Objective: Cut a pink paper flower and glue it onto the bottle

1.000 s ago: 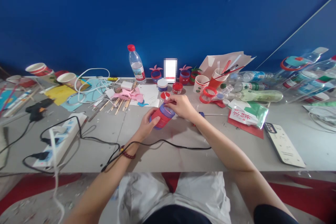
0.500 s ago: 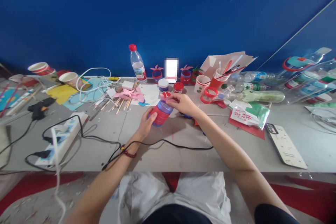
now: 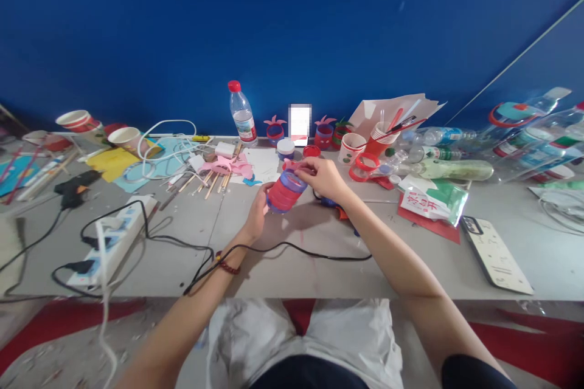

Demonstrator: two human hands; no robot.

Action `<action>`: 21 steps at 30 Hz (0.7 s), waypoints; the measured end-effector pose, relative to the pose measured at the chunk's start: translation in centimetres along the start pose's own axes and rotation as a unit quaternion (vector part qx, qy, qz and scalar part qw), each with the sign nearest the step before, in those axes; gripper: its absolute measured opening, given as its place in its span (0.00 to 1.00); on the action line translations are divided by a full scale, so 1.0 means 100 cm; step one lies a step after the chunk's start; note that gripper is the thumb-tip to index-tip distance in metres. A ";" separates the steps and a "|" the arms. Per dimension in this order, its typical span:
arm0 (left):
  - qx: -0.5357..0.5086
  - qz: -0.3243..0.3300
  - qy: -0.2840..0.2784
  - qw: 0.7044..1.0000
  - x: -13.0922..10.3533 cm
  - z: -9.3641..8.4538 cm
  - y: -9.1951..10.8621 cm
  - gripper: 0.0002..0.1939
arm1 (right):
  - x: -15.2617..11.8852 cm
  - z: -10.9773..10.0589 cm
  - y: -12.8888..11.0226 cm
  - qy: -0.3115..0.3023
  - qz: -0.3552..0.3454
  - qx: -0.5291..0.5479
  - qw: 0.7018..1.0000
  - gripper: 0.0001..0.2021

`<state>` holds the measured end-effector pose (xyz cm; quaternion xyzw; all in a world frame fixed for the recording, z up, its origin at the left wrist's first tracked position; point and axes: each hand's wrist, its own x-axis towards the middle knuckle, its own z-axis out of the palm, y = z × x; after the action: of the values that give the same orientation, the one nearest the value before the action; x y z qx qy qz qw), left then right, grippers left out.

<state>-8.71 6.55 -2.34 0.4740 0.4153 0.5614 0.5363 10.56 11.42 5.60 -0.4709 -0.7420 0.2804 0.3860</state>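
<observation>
A red cup with blue bands (image 3: 281, 196) is tilted above the table, its open rim toward the upper right. My left hand (image 3: 258, 214) holds it from the left side, fingers mostly behind it. At the rim, my right hand (image 3: 323, 179) pinches a pink paper piece (image 3: 294, 164). Behind the hands stand a blue jar with a white lid (image 3: 285, 147) and an open red paint jar (image 3: 311, 152). Two similar cups with pink leaf tops, one left (image 3: 275, 132) and one right (image 3: 323, 134), stand by the wall.
Pink paper scraps (image 3: 228, 165), wooden sticks, a bottle (image 3: 243, 118) and a power strip (image 3: 114, 243) lie or stand left. A black cable (image 3: 292, 245) crosses in front. Paper cups (image 3: 351, 149), plastic bottles (image 3: 456, 169) and a phone (image 3: 497, 254) are on the right.
The cup has turned in my left hand and shifted slightly right and up, showing more of its red side. My left fingers have moved off its front. My right hand stays at the rim.
</observation>
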 end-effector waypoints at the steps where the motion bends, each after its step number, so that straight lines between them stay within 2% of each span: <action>1: -0.012 -0.012 0.009 1.000 0.000 0.001 0.001 0.27 | 0.003 -0.001 0.001 0.007 -0.001 0.010 1.000 0.07; 6: -0.004 -0.039 0.050 0.998 0.005 0.002 0.004 0.25 | 0.033 0.006 0.014 0.016 -0.017 0.031 0.999 0.09; 10: -0.011 -0.084 0.074 0.994 0.006 0.003 0.011 0.22 | 0.069 0.023 0.018 0.019 -0.061 -0.014 0.998 0.07; 13: 0.008 -0.094 0.079 0.992 0.003 0.006 0.017 0.18 | 0.093 0.036 0.018 0.009 -0.082 -0.049 0.995 0.06; 17: 0.033 -0.093 0.084 0.992 0.000 0.008 0.018 0.15 | 0.108 0.050 0.015 -0.046 -0.069 -0.113 0.990 0.07; 21: 0.067 -0.065 0.073 0.993 0.000 0.007 0.009 0.14 | 0.113 0.060 0.013 -0.062 -0.031 -0.172 0.983 0.10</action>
<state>-8.20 6.45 -1.31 0.4388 0.5200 0.5294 0.5068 3.28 21.94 4.84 -0.4888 -0.8159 0.1655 0.2606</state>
